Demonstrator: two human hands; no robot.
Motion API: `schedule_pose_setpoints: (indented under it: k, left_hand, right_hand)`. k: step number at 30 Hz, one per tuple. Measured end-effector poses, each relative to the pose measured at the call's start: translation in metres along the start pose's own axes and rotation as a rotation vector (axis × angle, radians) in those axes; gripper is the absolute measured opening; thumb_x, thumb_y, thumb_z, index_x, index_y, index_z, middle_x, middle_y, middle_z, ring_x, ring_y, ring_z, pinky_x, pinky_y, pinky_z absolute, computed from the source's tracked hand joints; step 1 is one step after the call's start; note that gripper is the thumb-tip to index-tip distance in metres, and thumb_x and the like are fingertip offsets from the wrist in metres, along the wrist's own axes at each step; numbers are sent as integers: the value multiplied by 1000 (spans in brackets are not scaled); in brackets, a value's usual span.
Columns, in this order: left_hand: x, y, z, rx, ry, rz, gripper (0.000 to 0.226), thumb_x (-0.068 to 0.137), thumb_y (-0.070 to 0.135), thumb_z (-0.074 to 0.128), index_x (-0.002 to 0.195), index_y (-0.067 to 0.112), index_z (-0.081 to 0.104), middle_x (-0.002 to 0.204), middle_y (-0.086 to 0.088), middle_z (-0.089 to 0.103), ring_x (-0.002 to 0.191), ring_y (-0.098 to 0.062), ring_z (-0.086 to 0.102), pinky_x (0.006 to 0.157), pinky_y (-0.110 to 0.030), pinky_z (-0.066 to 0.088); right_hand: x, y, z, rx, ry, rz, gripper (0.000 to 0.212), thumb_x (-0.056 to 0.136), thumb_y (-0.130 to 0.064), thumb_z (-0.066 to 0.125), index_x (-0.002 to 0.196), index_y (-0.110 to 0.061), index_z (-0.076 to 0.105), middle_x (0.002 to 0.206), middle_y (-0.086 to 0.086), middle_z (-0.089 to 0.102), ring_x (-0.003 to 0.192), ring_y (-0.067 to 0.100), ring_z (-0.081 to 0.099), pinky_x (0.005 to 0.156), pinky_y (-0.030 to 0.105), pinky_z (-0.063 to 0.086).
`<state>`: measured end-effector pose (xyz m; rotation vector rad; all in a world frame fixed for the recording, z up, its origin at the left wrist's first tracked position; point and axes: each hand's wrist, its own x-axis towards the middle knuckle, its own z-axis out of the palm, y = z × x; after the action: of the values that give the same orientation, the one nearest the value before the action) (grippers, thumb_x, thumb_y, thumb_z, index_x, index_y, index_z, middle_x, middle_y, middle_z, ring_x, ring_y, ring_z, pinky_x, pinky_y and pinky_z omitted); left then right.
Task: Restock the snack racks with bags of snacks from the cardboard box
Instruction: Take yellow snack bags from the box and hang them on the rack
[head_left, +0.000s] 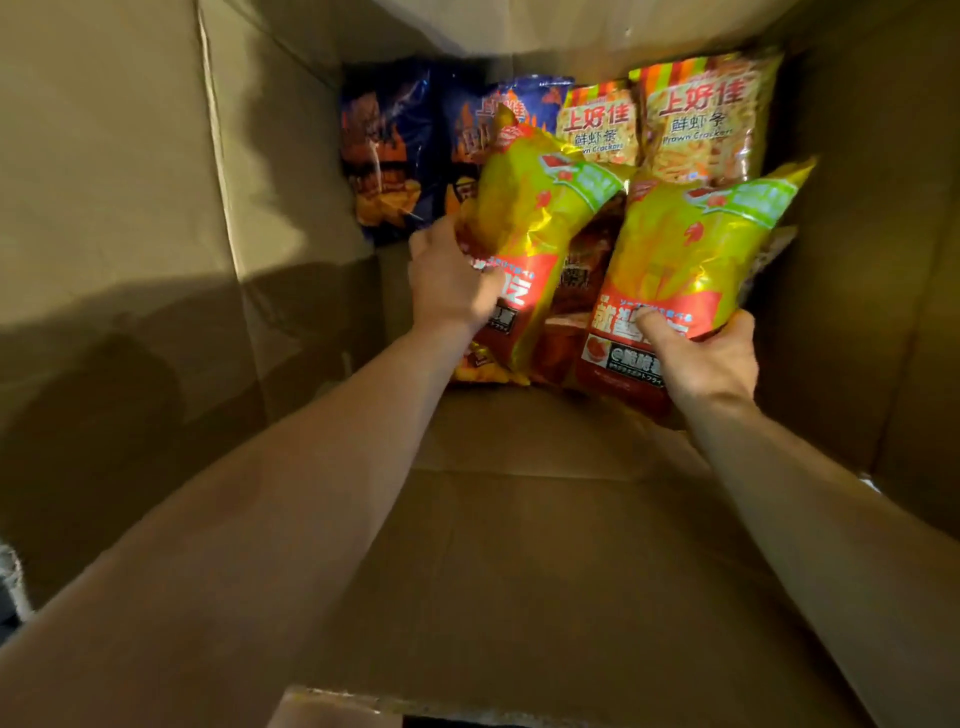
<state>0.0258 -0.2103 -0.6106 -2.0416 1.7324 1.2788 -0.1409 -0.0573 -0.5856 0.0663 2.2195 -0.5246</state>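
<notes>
Both my arms reach down into a deep cardboard box (130, 208). My left hand (452, 280) grips a yellow-and-red snack bag (540, 218) by its left edge, tilted up off the pile. My right hand (701, 358) grips the lower end of a second, matching yellow-and-red bag (696, 244), thumb on its front. Between the two lies a dark red bag (582, 275), partly covered.
At the far end of the box lie two prawn cracker bags (706, 114) and two dark blue bags with flame print (384, 145). The box's walls rise on every side. Its bare cardboard floor (519, 545) stretches under my forearms. No snack rack shows.
</notes>
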Motion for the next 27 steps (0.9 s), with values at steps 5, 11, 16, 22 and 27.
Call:
schedule_pose_setpoints:
  k: [5, 11, 16, 22, 27]
  left_hand:
    - [-10, -25, -1, -188, -18, -260, 102, 68, 62, 79, 149, 17, 36, 150, -10, 38, 138, -31, 40, 113, -48, 37]
    - [-30, -44, 12, -589, -137, -651, 81, 79, 50, 78, 143, 15, 42, 141, -6, 54, 130, -30, 51, 103, -44, 39]
    - [-23, -32, 14, -865, -170, -670, 68, 78, 31, 84, 134, 16, 50, 126, -11, 65, 112, -30, 63, 92, -48, 55]
    - [-37, -9, -20, -1001, -94, -611, 60, 77, 17, 85, 127, 19, 52, 122, -7, 66, 104, -25, 68, 81, -43, 60]
    - [-82, 12, -100, -948, -85, -449, 98, 77, 21, 85, 150, 34, 22, 133, -4, 56, 109, -22, 63, 91, -44, 56]
  right_hand:
    - [5, -1, 13, -24, -51, -25, 75, 74, -57, 80, 130, -20, 48, 117, 2, 61, 113, 28, 61, 99, 40, 51]
    - [6, 3, 19, -50, -75, -4, 74, 75, -59, 78, 130, -20, 48, 114, 0, 57, 111, 28, 59, 98, 44, 52]
    - [7, 0, 23, -81, -92, -8, 75, 68, -64, 79, 125, -23, 51, 114, -1, 62, 111, 27, 62, 98, 45, 53]
    - [-20, -16, 12, -86, -82, -24, 74, 68, -62, 81, 124, -24, 51, 115, -2, 64, 110, 26, 63, 100, 42, 51]
    - [-81, -44, -28, -24, -56, -70, 72, 72, -54, 83, 129, -25, 50, 114, -4, 62, 108, 21, 63, 101, 37, 50]
